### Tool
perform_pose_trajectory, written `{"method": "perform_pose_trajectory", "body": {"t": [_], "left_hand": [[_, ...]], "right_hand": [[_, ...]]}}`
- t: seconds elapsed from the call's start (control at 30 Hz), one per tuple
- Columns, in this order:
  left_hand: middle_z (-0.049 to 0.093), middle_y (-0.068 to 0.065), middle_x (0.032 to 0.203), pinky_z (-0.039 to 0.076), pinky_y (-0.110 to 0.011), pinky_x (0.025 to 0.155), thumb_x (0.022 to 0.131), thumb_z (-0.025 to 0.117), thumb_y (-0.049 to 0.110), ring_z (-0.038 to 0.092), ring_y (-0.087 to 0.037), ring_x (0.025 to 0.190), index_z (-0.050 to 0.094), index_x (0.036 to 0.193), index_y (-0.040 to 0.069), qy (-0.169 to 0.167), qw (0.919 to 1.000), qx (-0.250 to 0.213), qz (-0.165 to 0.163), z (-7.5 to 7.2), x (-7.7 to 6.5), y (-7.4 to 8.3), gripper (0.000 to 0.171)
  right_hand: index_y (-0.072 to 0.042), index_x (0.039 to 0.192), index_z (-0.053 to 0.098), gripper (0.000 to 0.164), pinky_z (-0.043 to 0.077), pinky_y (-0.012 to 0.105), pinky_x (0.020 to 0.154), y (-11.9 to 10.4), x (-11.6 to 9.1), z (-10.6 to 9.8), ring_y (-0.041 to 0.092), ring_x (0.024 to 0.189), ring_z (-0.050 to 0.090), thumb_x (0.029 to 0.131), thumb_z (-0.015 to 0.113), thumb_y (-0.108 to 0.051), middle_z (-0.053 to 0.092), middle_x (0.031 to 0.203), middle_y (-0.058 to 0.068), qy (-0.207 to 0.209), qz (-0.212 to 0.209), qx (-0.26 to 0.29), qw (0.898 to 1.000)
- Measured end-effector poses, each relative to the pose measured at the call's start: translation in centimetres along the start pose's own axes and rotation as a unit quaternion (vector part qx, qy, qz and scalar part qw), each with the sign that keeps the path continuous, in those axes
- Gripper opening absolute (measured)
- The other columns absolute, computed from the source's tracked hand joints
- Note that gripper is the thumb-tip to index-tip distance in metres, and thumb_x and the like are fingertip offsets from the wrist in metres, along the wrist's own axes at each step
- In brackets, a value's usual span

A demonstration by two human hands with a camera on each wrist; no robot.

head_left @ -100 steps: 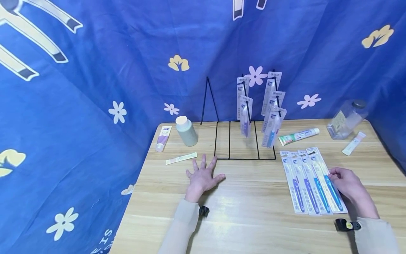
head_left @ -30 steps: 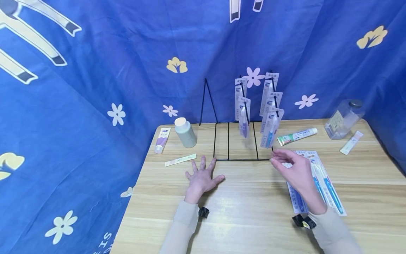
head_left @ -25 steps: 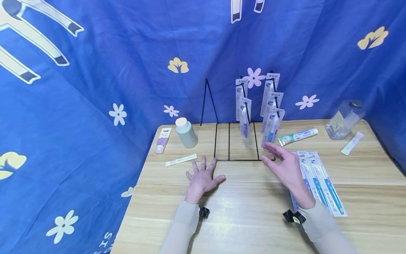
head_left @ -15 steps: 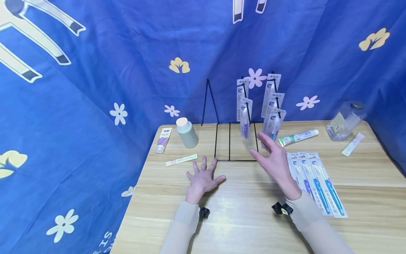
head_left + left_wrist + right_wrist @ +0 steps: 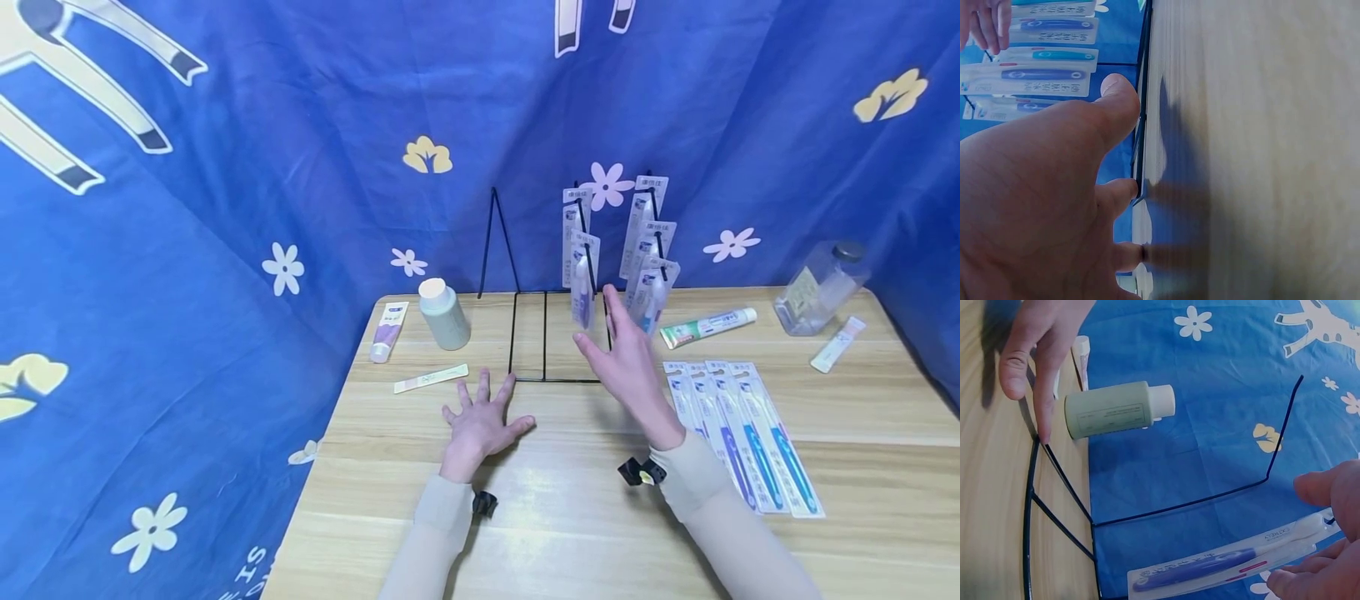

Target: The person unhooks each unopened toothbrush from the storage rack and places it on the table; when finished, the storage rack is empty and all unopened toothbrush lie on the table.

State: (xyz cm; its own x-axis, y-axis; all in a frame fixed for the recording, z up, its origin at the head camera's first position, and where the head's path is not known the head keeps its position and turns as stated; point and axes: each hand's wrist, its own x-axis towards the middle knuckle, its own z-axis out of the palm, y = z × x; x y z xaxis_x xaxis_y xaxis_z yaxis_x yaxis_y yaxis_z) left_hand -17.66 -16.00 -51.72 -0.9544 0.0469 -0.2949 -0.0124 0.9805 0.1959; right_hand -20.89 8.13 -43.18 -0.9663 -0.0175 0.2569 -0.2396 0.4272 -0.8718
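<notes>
My left hand (image 5: pixel 480 425) rests with spread fingers by the front left corner of the black wire rack (image 5: pixel 545 333); in the right wrist view its index fingertip meets the wire. My right hand (image 5: pixel 626 358) reaches up between the two hanging rows, thumb and fingers apart. Nearest to it hangs a packaged purple toothbrush (image 5: pixel 583 283). In the right wrist view, that packaged toothbrush (image 5: pixel 1229 559) passes between the right thumb and fingers (image 5: pixel 1300 584). Another packaged toothbrush (image 5: pixel 576 218) hangs behind it. Several more packs hang in the right row, the front one (image 5: pixel 652 292) partly behind my right hand.
Several packaged toothbrushes (image 5: pixel 780 450) lie side by side on the table at right. Behind them are a toothpaste tube (image 5: pixel 708 327), a clear jar (image 5: pixel 821 287) and a small sachet (image 5: pixel 837 343). At left stand a green bottle (image 5: pixel 446 317), a purple-white tube (image 5: pixel 388 332) and a thin stick packet (image 5: pixel 431 378).
My right hand has left the right edge of the toothbrush row on the table and moved left and up to the hanging packs, fingers spreading. My left hand has stayed put.
</notes>
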Motion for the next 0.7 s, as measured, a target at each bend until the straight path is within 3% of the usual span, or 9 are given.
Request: {"method": "perform_pose_trajectory", "body": {"t": [0.23,0.43,0.7], "left_hand": [[0.005,-0.011,0.173,0.018,-0.085,0.108,0.089,0.050,0.078,0.003,-0.056,0.153,0.016,0.162,0.043,0.004,1.0000,0.005,0.000,0.0,0.0,0.0,0.087],[0.006,-0.011,0.173,0.018,-0.085,0.109,0.089,0.049,0.079,0.004,-0.055,0.154,0.017,0.162,0.043,0.003,1.0000,0.009,0.000,0.1,0.0,0.0,0.088],[0.005,-0.009,0.173,0.020,-0.084,0.109,0.088,0.048,0.080,0.004,-0.054,0.154,0.015,0.162,0.044,0.000,0.9998,0.020,-0.004,0.0,0.0,0.2,0.088]], "right_hand": [[-0.004,0.161,0.024,0.083,0.040,0.045,0.118,0.3,1.7,0.7,0.038,0.146,0.042,0.094,0.071,-0.019,0.030,0.166,0.018,0.026,-0.013,0.019,0.999],[0.003,0.152,0.039,0.070,0.049,0.044,0.110,0.6,3.0,1.9,0.040,0.135,0.055,0.093,0.072,-0.015,0.051,0.149,0.028,0.068,-0.031,0.021,0.997],[0.004,0.138,0.053,0.051,0.059,0.046,0.094,1.0,4.5,2.7,0.039,0.119,0.067,0.092,0.071,-0.007,0.067,0.129,0.027,0.123,-0.061,0.021,0.990]]}}
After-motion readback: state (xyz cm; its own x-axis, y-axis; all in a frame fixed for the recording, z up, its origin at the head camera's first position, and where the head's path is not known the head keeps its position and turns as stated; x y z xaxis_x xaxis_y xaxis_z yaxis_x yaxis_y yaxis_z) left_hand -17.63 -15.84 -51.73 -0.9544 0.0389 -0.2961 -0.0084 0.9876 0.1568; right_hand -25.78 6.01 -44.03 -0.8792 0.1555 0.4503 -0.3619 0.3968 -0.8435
